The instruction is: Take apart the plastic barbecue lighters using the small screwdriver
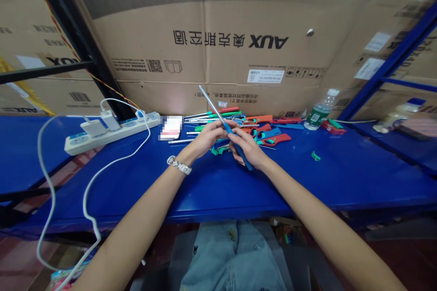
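Note:
A long-necked lighter (241,148) with a blue handle and a metal stem is held up over the table, tilted so the stem points up and to the left. My right hand (251,149) is wrapped round the blue handle. At the join of stem and handle, the bent fingers of my left hand (210,135) grip it too. Behind and around my hands lie several more lighters in red, blue and green, among them a red one (282,138). Small green plastic pieces (220,150) rest on the table just under my hands.
A white power strip (112,132) with plugged chargers and trailing white cables is at the left. A plastic bottle (321,111) and a small red box (332,127) stand at the right. One green piece (315,156) lies apart. Large cardboard boxes (218,9) back the blue table (136,186).

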{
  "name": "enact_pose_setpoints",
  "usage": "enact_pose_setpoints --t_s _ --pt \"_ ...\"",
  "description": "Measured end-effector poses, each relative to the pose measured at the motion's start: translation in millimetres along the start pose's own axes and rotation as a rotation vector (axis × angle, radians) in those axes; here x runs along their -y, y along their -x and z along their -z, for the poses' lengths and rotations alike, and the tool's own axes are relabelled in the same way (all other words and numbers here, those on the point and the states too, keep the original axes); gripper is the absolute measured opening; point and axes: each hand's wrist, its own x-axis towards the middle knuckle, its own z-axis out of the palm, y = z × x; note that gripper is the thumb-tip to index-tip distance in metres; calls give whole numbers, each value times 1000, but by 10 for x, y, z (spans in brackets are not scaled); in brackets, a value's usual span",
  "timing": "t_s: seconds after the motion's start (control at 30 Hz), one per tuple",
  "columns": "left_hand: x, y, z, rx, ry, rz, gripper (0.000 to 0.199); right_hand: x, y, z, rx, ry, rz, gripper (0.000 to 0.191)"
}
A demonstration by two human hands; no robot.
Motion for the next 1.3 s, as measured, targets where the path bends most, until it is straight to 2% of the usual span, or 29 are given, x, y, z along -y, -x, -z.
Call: enact_pose_setpoints --t_s 0.33,0.5,0.7,0.9,1.0,1.17,1.3 --pt "54 -7 -27 17 205 140 36 -32 -6 -6 -31 -18 50 30" --pt "42 1 -46 8 185 143 36 -39 -9 -1 -44 -21 48 32" --pt "81 -4 -39 6 224 183 32 -58 -36 36 -53 84 109 41" --pt "176 -78 -30 -142 155 198 12 -150 -69 86 -52 257 105 52" --pt "181 -100 -29 -203 92 229 4 -182 -99 87 -85 431 126 51" --pt "137 -105 -51 -320 100 232 12 -128 -197 40 -109 827 288 45" --pt "143 -123 -50 -417 113 231 12 -95 -294 -2 -85 955 265 46"
